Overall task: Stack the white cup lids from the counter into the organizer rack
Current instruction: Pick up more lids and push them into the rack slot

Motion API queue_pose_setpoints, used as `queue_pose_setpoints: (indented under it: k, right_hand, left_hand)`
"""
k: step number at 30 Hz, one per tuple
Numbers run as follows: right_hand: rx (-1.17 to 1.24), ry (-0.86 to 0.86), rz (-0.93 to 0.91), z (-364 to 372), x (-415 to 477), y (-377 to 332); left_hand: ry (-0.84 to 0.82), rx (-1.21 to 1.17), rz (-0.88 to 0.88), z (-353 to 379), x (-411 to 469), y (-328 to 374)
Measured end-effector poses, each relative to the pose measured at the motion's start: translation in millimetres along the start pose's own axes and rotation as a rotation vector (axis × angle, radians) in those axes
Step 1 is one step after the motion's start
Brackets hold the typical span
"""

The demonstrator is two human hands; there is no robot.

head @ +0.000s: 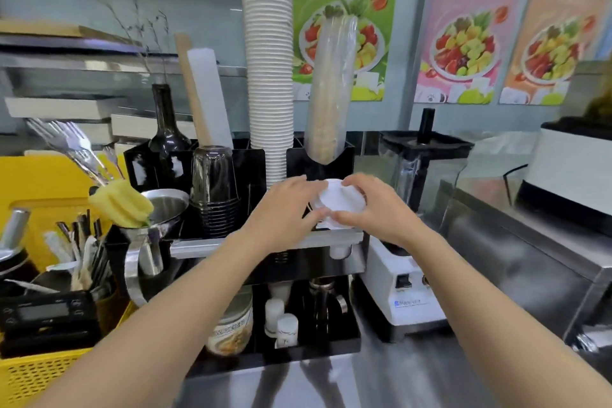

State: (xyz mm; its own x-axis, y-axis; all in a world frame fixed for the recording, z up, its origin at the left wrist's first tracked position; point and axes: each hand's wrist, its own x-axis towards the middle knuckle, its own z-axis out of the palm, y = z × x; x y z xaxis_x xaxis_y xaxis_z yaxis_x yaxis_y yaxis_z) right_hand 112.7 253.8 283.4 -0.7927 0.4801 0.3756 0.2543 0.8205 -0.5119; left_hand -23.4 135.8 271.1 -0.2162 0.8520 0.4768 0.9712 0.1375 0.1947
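A small stack of white cup lids (341,200) is held between both my hands over the front right compartment of the black organizer rack (331,161). My left hand (284,212) grips the stack's left edge, fingers curled over it. From the right, my right hand (371,209) closes around the lids, thumb underneath. The lids tilt slightly toward me. How far down they sit in the compartment is hidden by my fingers.
In the rack stand a tall column of white paper cups (270,83), a sleeve of clear cups (331,93), stacked dark cups (213,189) and a dark bottle (165,122). A blender (410,242) stands right of the rack. A yellow basket (36,371) with utensils sits left.
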Motion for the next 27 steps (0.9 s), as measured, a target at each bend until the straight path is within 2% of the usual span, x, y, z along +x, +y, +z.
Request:
queue_pose_setpoints:
  k: [8, 12, 17, 22, 27]
  right_hand:
    - [-0.080, -0.141, 0.072, -1.1, 51.7, 27.4]
    - [-0.224, -0.236, 0.091, 11.1, 55.3, 39.0]
    - [-0.463, -0.368, 0.029, 22.6, 64.6, 42.1]
    - [-0.504, -0.543, 0.093, 26.8, 78.5, 37.9]
    - [-0.529, -0.642, 0.167, 35.4, 83.4, 35.1]
  left_hand:
    - [-0.098, 0.037, -0.039, 19.3, 50.0, -22.5]
    - [-0.178, 0.093, -0.022, 38.1, 50.9, -33.4]
    - [-0.278, 0.164, 0.008, 53.2, 59.1, -38.7]
    - [-0.441, 0.351, 0.039, 62.4, 69.6, -37.2]
    - [-0.494, 0.421, 0.027, 64.9, 71.6, -35.0]
